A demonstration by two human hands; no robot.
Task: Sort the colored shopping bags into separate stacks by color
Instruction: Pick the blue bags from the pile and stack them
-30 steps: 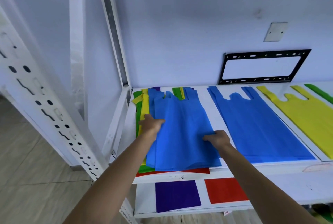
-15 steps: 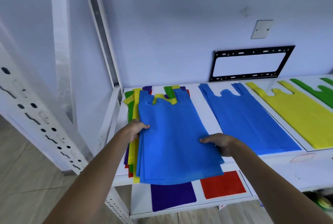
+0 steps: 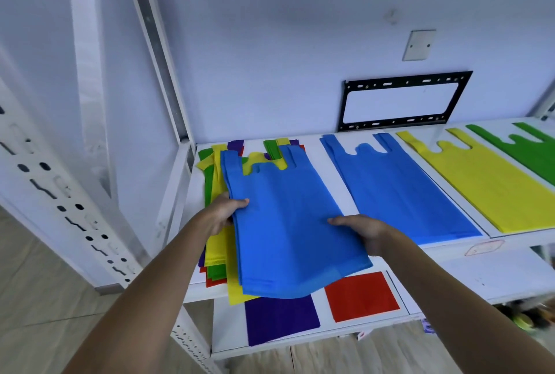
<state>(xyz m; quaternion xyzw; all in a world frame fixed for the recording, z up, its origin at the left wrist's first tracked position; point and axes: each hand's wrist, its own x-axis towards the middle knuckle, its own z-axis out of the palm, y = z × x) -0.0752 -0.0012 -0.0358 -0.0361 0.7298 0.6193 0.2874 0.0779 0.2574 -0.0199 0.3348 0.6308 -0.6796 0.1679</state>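
1. Two hands grasp the top blue bag (image 3: pixel 288 223) by its side edges: the left hand (image 3: pixel 223 211) pinches the left edge, the right hand (image 3: pixel 365 231) the right.
2. It lies over the mixed pile (image 3: pixel 217 253) at the left end of the white shelf (image 3: pixel 510 250), its bottom hanging past the front edge.
3. To the right lie a blue stack (image 3: pixel 399 190), a yellow stack (image 3: pixel 492 184) and a green stack (image 3: pixel 528 148).

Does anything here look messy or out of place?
Yes: the mixed pile at the shelf's left end is fanned out crookedly, its edges overhanging the shelf front, unlike the flat blue stack and yellow stack beside it.
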